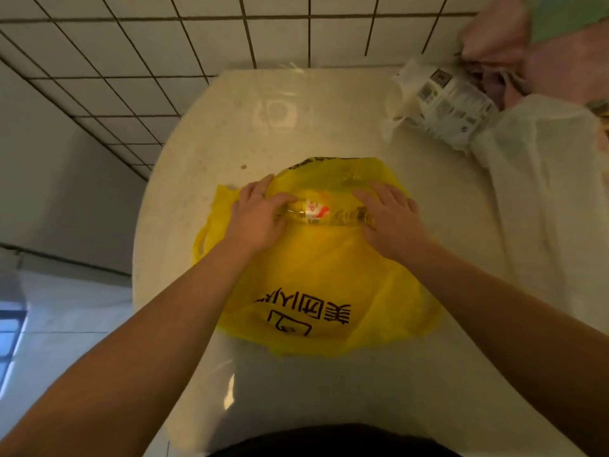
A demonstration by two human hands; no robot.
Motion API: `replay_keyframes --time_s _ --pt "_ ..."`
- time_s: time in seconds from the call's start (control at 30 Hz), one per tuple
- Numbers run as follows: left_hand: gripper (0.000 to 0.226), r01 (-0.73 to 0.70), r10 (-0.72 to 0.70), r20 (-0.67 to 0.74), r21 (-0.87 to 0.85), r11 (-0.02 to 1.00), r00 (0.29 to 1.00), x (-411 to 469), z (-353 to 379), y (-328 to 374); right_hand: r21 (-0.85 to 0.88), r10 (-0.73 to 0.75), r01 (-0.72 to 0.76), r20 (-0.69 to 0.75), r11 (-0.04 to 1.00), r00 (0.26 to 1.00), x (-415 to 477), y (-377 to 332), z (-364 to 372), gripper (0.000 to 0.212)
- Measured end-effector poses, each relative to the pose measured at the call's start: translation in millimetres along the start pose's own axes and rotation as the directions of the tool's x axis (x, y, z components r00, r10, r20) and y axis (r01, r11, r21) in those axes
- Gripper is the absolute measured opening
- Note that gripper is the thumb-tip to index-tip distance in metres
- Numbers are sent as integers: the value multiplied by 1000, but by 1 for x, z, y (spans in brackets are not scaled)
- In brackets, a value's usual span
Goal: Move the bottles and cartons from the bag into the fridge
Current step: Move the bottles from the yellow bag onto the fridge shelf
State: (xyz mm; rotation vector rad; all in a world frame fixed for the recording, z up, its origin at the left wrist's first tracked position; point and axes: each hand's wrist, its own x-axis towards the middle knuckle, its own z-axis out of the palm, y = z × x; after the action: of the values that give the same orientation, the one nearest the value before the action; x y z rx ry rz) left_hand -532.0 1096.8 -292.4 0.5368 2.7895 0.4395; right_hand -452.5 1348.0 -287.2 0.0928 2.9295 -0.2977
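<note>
A yellow plastic bag [323,285] with black printed characters lies flat on a pale round table [230,127]. A clear bottle [316,212] with a red and white label lies on its side at the bag's mouth, partly out of the plastic. My left hand [255,216] grips the bottle's left end, thumb and fingers curled around it. My right hand [389,219] rests with spread fingers on the bag over the bottle's right end. No fridge shows in the head view.
A white plastic bag holding printed cartons [445,107] lies at the table's far right, beside a larger white bag [543,179] and pink fabric [534,51]. Tiled floor [131,54] surrounds the table. A window [10,338] shows at lower left.
</note>
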Motion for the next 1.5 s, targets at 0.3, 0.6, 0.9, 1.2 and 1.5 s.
replay_keyframes --time_s 0.3,0.6,0.9,1.2,1.5 --pt "50 -70 51 -106 -182 981 993 42 21 -28 131 -57 70 -98 989 994 38 14 14 47" --pt "36 -102 61 -271 -139 985 961 77 -5 -20 137 33 9 -304 990 952 80 25 2 23" --pt "46 158 -158 -5 -2 987 987 155 -26 -3 296 230 -143 -284 945 931 158 13 -25 19" --pt "33 68 -138 -160 -378 923 977 131 -9 -36 224 204 -217 79 950 976 177 32 -20 45" --pt "30 103 -88 56 -434 895 995 48 4 -16 -7 -198 199 85 980 977 169 -18 -16 58"
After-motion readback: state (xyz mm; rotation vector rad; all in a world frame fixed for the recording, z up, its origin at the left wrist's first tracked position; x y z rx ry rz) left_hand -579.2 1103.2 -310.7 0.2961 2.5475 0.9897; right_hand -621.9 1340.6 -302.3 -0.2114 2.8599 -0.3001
